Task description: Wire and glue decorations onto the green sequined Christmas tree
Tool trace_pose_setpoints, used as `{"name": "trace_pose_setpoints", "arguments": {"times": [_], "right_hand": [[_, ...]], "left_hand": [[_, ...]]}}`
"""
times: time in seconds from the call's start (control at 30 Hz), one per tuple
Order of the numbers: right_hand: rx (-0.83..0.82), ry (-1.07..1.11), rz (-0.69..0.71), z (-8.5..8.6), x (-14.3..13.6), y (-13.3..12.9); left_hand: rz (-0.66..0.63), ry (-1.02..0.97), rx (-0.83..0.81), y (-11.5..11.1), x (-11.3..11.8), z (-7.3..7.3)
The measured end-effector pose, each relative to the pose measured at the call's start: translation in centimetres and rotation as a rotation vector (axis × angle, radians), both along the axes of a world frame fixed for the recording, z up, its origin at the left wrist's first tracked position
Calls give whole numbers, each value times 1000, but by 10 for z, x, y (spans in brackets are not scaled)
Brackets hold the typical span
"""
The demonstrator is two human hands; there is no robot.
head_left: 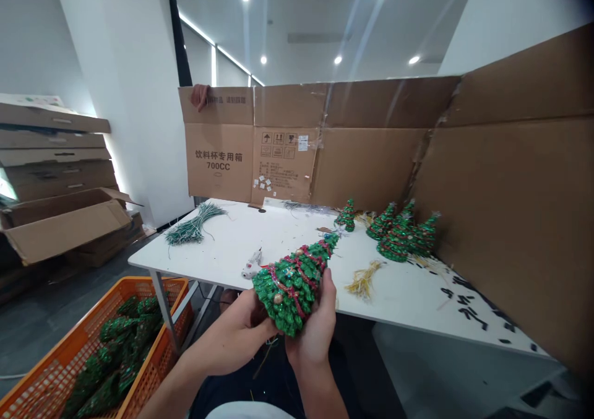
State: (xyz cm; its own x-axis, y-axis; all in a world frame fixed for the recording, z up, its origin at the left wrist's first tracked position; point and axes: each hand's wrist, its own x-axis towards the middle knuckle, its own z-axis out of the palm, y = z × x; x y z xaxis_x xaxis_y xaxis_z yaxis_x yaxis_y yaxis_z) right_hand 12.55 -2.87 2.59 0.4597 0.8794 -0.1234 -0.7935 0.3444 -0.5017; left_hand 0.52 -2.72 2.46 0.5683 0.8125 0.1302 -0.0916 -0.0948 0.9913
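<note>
White walls and a ceiling set with round lamps surround a white bench (264, 224), which is screened at the back and right by a tall cardboard wall (366, 165). Both hands are closed around one small green decorated tree, held up at the near edge of the bench, in front of the person's lap. The left hand (234, 335) grips the broad base from the left, its thumb across the lower rim; the right hand (312, 335) cups the right flank, with its fingers reaching higher up the side. The held tree (297, 283) lies tilted between them: its long axis runs from the base, low and close to the left hand, away and to the right toward the starred tip. So the left hand is nearer the base, the right hand nearer the tip.

Just beyond the base, on the bench, sits a small white object (253, 264), partly hidden. To the right of the tree lies a yellow tinsel-like bundle (364, 281); farther back stand a lone finished-looking tree (346, 216) and a cluster of trees (401, 236). Dark scraps (464, 301) are scattered at far right. Left, a bundle of green wires (192, 228) rests near the bench's end, and below it an orange crate (154, 374) holds more green trees (118, 348). Another person's hand (199, 97) appears over the cardboard's top edge.
</note>
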Motion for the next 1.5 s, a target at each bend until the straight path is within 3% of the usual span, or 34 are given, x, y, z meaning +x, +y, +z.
{"name": "trace_pose_setpoints", "arguments": {"times": [0.2,0.53,0.73,1.0,1.5], "right_hand": [[38,-4,-19,2,2,0],[76,-31,-88,6,2,-6],[63,-18,-55,5,2,-7],[124,-56,-31,2,1,-13],[66,-44,-58,0,-3,-12]], "left_hand": [[3,-54,-44,-6,6,4],[-67,-79,184,-15,0,2],[68,-14,310,-13,1,2],[102,-19,299,-14,-1,1],[105,47,275,-20,-1,9]]}}
